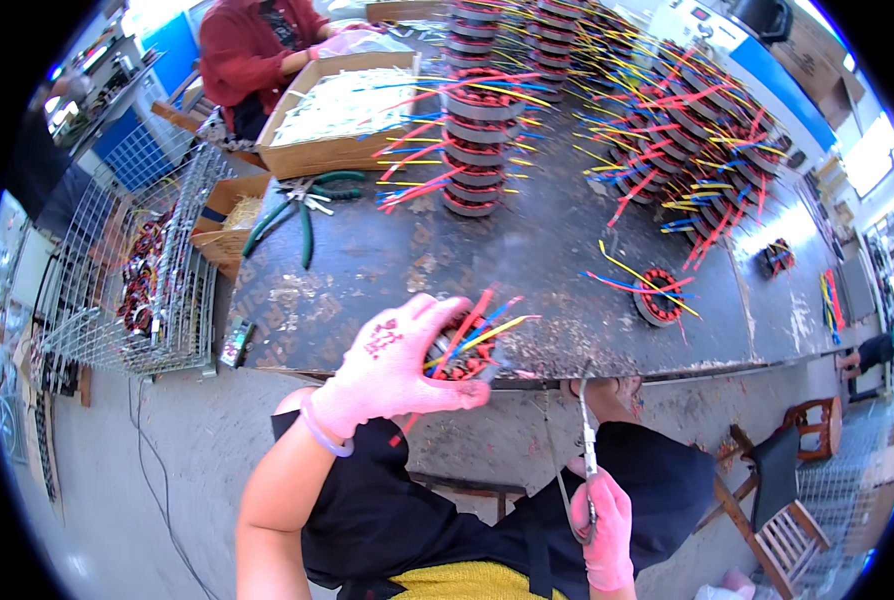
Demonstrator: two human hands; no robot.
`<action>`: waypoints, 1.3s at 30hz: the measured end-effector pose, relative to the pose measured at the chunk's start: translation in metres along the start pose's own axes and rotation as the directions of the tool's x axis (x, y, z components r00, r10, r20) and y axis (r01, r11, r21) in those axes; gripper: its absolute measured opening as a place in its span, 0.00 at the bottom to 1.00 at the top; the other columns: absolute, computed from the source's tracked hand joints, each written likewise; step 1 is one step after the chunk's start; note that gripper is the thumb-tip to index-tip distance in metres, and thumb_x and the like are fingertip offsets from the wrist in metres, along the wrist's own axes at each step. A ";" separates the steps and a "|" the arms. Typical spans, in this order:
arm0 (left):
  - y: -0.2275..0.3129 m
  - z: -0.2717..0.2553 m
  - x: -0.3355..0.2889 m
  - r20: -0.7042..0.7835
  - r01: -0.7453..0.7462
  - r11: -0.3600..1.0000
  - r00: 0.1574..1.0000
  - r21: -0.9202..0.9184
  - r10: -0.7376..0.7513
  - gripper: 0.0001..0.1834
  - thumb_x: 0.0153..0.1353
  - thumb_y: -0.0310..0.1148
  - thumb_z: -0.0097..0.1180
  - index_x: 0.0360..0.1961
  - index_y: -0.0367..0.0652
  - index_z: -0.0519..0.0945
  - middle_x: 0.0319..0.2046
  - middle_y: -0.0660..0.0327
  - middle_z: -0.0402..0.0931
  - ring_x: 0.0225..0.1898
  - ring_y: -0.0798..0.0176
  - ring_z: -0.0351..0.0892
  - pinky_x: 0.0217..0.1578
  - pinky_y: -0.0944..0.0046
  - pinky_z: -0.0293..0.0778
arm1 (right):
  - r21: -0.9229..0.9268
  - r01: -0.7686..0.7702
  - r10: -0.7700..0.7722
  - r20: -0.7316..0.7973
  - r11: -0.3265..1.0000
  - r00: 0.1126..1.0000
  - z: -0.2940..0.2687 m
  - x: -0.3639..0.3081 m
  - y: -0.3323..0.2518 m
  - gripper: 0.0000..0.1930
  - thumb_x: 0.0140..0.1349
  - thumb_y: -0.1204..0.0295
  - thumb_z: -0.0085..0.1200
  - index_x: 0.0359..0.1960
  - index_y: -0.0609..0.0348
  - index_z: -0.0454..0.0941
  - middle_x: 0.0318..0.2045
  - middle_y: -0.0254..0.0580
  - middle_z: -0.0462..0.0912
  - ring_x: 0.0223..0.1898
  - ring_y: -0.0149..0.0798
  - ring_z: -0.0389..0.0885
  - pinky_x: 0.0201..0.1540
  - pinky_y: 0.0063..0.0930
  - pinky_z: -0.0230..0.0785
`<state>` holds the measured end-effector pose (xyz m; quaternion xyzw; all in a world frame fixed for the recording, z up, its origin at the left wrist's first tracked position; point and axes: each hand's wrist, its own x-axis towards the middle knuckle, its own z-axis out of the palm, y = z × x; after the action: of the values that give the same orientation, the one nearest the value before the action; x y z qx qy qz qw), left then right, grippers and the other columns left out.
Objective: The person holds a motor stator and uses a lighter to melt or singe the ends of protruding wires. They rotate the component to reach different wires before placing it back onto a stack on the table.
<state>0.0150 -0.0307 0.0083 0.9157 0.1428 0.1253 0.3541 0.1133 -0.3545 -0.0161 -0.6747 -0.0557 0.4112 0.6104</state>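
Head view: left hand (392,357), in a pink glove, pinches a coil ring (464,352) between thumb and fingers, just above the near edge of the dark table (387,262). Right hand (605,522), also pink-gloved, is closed round a slim metal tool (590,455), tip up, apart from the ring. Progress, as a guess: partway; this ring is in hand, its leads loose and fanned out. Similar rings stand in a stack (481,130) and a leaning heap (687,135); can't tell whether those are finished or waiting. A single ring (657,297) lies alone to the right. Held ring: round, tilted, reddish inside, dark windings partly hidden by the glove, red, blue and yellow wires sticking out rightward, one red end hanging below the hand.
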 end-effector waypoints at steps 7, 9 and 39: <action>-0.018 0.008 0.006 -0.018 -0.082 0.922 0.995 0.378 0.096 0.51 0.37 0.52 0.76 0.63 0.40 0.72 0.51 0.52 0.74 0.53 0.44 0.75 0.58 0.50 0.68 | 0.061 -0.108 0.101 0.112 0.992 0.989 0.007 -0.002 0.000 0.21 0.75 0.61 0.47 0.60 0.65 0.75 0.18 0.24 0.70 0.17 0.18 0.59 0.21 0.15 0.49; -0.020 0.006 0.007 0.041 -0.119 0.918 0.993 0.378 0.111 0.51 0.36 0.50 0.76 0.64 0.41 0.72 0.53 0.52 0.74 0.56 0.44 0.74 0.60 0.49 0.67 | 0.058 -0.155 0.143 0.173 0.986 0.974 0.008 -0.004 0.000 0.21 0.75 0.64 0.47 0.62 0.66 0.73 0.20 0.25 0.70 0.21 0.18 0.61 0.23 0.15 0.51; -0.020 0.008 0.010 0.101 -0.134 0.944 0.989 0.303 0.108 0.52 0.35 0.42 0.78 0.67 0.46 0.71 0.61 0.51 0.70 0.64 0.44 0.68 0.66 0.49 0.62 | 0.122 -0.192 0.151 0.283 0.974 0.947 0.026 0.004 0.009 0.20 0.77 0.66 0.46 0.64 0.65 0.71 0.21 0.24 0.68 0.24 0.20 0.62 0.26 0.16 0.53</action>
<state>0.0238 -0.0181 -0.0101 0.9713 0.0894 0.0845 0.2038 0.0957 -0.3341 -0.0237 -0.5670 -0.0492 0.5545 0.6071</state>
